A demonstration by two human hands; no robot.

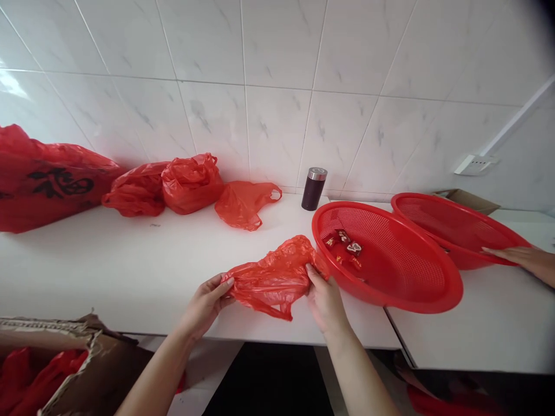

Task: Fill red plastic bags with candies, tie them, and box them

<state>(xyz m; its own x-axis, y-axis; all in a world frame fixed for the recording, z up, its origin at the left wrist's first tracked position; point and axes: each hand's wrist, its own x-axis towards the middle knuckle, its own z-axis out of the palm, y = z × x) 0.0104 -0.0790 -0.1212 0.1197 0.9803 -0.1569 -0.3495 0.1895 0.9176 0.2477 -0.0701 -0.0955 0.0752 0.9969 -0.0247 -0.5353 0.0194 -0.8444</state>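
Note:
Between my two hands a thin red plastic bag [273, 277] is stretched out above the white table. My left hand [208, 303] pinches its left end between thumb and fingers. The bag's right side is gripped by my right hand [323, 294], thumb on top. Just right of that hand stands a red perforated plastic basket [416, 271], holding several small wrapped candies [347, 242] at its left end. Behind the held bag, another flat red plastic bag [243, 202] lies on the table.
Filled red bags [191, 185] and a large red bag with black print [56, 185] line the tiled wall. A dark tumbler [314, 189] stands behind the basket. Another person's hand [511, 254] touches a second red basket [459, 225]. An open cardboard box [91, 370] sits front left.

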